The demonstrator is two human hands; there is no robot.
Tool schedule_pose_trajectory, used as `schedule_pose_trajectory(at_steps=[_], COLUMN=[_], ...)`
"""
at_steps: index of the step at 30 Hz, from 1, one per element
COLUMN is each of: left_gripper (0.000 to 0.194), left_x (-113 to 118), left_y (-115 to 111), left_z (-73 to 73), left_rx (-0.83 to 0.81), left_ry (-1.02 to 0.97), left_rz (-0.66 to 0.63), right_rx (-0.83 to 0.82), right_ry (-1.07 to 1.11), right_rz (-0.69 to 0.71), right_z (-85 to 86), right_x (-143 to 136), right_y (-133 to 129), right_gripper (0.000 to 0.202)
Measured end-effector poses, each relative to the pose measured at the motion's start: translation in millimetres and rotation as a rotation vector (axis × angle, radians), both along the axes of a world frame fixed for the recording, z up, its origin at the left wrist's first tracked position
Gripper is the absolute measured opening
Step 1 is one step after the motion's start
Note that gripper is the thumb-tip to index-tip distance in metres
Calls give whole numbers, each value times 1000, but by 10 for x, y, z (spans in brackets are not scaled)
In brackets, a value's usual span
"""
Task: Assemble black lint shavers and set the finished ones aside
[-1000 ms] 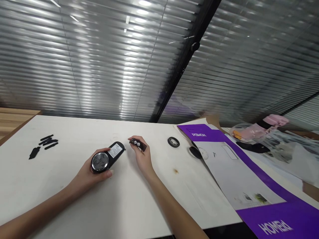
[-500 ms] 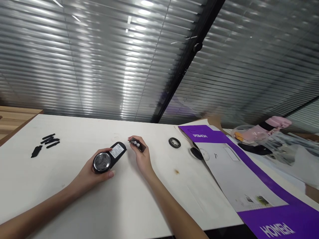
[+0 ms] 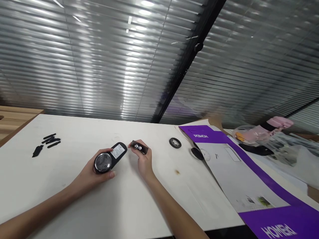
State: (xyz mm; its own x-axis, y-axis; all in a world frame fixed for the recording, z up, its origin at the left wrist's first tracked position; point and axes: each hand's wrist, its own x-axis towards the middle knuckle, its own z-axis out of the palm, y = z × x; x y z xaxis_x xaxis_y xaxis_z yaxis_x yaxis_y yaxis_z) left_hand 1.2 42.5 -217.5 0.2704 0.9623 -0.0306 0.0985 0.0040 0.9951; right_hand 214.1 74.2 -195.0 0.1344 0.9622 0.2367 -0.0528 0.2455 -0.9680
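Note:
My left hand is wrapped around a black fabric shaver, whose round perforated metal head faces up. A white label shows on its handle, which points away to the right. Just right of the handle's end, my right hand pinches a small dark translucent piece with two shiny round metal spots. A narrow gap seems to separate this piece from the shaver. Farther right, a black ring with a notched inner edge lies flat on the white table.
Several thin black strips and a wider black piece lie at left. A purple and white printed bag covers the right side, beside a black rounded object. A pink bottle lies behind it. Metal blinds stand at the back.
My right hand has turned the dark piece slightly and shifted a little right and nearer. My left hand keeps the fabric shaver in almost the same place.

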Motion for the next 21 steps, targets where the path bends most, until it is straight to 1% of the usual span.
schedule_pose_trajectory(at_steps=[4, 8, 10, 12, 14, 17, 19, 21], left_gripper=[73, 81, 89, 95, 95, 88, 86, 85], left_x=[-10, -12, -10, -9, -12, -17, -18, -16], left_y=[-10, -19, -18, -15, -12, -9, -9, -11], left_z=[15, 34, 34, 28, 22, 22, 26, 29], left_rx=[-6, -7, -4, -12, -13, 8, 14, 10], left_ry=[13, 3, -9, -13, -14, -10, -2, 4], left_rz=[-12, -35, -42, -57, -91, -153, -163, -156], right_rx=[24, 67, 109, 185, 272, 358, 384, 390], right_ry=[-21, -105, -187, -304, -432, -597, -670, -706], right_rz=[-26, -25, -6, 14, 38, 89, 122, 140], right_z=[-35, -91, -117, -139, -154, -164, -163, -158], right_x=[0, 8, 9, 9, 8, 9, 12, 15], right_y=[46, 73, 67, 51, 30, 1, -12, -20], right_gripper=[7, 9, 10, 11, 14, 27, 39, 45])
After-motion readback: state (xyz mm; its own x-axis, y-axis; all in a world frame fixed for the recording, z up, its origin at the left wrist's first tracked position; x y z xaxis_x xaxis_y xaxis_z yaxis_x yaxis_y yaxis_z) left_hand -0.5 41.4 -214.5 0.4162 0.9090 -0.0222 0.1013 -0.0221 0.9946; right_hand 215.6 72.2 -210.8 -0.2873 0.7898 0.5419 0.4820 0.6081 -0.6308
